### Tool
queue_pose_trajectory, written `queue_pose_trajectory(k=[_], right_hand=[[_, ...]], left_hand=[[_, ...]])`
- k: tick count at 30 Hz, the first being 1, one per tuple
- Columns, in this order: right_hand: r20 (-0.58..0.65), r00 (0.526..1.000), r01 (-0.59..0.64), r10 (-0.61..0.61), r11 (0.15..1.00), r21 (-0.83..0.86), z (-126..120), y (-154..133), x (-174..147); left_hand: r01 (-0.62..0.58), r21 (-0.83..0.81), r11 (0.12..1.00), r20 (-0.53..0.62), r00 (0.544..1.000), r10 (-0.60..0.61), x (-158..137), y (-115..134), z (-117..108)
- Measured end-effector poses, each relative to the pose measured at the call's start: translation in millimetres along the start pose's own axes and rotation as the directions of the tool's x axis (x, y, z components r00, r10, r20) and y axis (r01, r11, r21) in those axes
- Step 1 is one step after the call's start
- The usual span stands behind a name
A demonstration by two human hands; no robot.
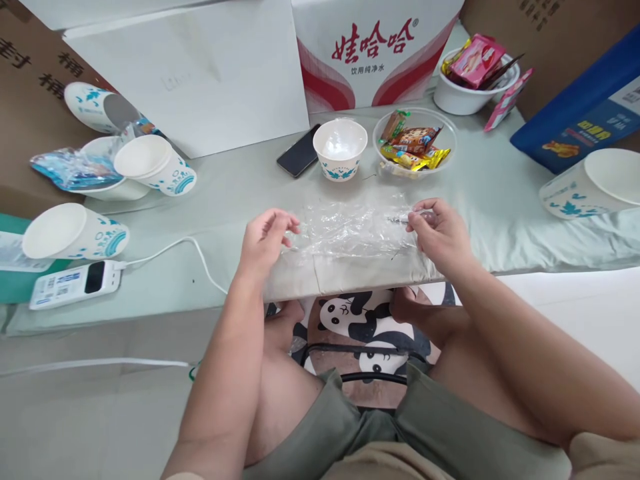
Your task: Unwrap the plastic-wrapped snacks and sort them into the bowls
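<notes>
A crumpled sheet of clear plastic film [345,230] lies spread on the cloth-covered table between my hands. At its left side is my left hand [265,240], fingers loosely curled and apart, tips close to the film; whether they touch it is unclear. My right hand [443,233] is closed round a small tool with a thin metal shaft [399,220] and a brownish handle. The shaft points left over the film's right part. Just beyond the film stands a paper bowl [340,150] with clear plastic inside. To its right, a clear round tub [416,143] contains several wrapped snacks.
A black phone [299,152] lies behind the paper bowl. Paper cups [75,230] and a white power bank [75,285] with a cable are on the left. A white bowl of snacks [463,97], a blue box [583,107] and a large paper cup [595,183] occupy the right. Cartons [373,53] line the back.
</notes>
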State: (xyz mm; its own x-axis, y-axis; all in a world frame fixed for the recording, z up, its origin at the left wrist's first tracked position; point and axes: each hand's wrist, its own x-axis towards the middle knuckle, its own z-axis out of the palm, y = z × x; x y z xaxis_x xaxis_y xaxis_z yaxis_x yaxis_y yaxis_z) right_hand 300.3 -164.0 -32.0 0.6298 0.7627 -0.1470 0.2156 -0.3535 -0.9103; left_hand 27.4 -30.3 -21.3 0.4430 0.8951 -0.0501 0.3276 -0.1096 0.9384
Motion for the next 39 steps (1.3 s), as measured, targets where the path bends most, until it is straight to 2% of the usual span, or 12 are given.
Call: queue_pose_trajectory(k=[3,6,9,12,15,20,25,27,30,33,35,39], right_hand=[[-0.011,0.999,-0.038,0.039,0.999,0.038,3,-1,2],[-0.012,0.997,-0.075,0.076,0.994,0.075,5,-3,4],[-0.027,0.995,-0.095,0.098,0.991,0.095,6,-3,6],[-0.036,0.994,-0.098,0.101,0.991,0.09,6,-1,8],[-0.023,0.997,-0.077,0.079,0.995,0.063,5,2,11],[0.007,0.999,-0.04,0.039,0.999,0.029,6,9,17],[0.036,0.998,-0.048,0.047,0.999,0.011,10,13,19],[0.044,0.998,-0.038,0.038,0.999,-0.003,10,14,19],[0.05,0.998,-0.04,0.042,0.998,-0.04,9,13,18],[0.066,0.996,-0.057,0.063,0.994,-0.095,7,10,16],[0.075,0.994,-0.066,0.076,0.989,-0.131,7,7,15],[0.069,0.996,-0.04,0.053,0.985,-0.17,8,8,20]], left_hand=[[-0.197,0.247,0.949,0.335,0.936,0.107,-8,5,1],[-0.291,0.477,0.83,0.438,0.897,0.062,-13,0,7],[-0.355,0.542,0.762,0.429,0.896,0.113,-10,-12,13],[-0.399,0.491,0.775,0.348,0.905,0.246,-2,-20,15],[-0.384,0.353,0.853,0.184,0.922,0.339,4,-22,16],[-0.24,0.15,0.959,-0.152,0.953,0.262,6,-22,12],[-0.368,0.405,0.837,0.225,0.927,0.299,1,-20,6],[-0.336,0.429,0.839,0.195,0.941,0.277,2,-19,7],[-0.203,0.284,0.937,-0.034,0.975,0.221,8,-18,10],[0.021,-0.015,1.0,-0.25,0.968,-0.024,14,-15,11],[0.162,-0.132,0.978,-0.297,0.935,-0.195,18,-15,11],[0.25,-0.005,0.968,-0.324,0.916,-0.239,25,-21,8]])
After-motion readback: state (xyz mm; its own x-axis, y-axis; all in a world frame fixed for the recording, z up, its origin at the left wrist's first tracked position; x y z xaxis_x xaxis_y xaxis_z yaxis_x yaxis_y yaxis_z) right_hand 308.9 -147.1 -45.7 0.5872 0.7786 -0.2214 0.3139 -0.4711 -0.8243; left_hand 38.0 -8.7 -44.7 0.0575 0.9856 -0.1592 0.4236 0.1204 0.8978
